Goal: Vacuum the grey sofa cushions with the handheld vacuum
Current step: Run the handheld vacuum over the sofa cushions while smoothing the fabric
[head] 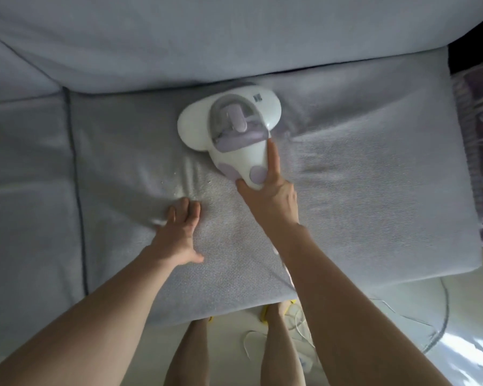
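Vacuuming mid-pass: my right hand (268,196) grips the handheld vacuum (234,132) by its handle, forefinger laid straight along it, head flat on the grey seat cushion (374,176) near the backrest at frame centre. Left hand (179,232) spread flat, pressing the fabric. Crumbs (176,188) sit just above its fingers; next stroke likely draws back over them.

Handheld vacuum (229,129): smooth glossy white plastic, matt lilac panels, translucent grey dust cover. Seat cushion (360,190): grey woven cloth, coarse matt weave, creased. Backrest (207,37): same cloth. Floor (234,344): pale, smooth.
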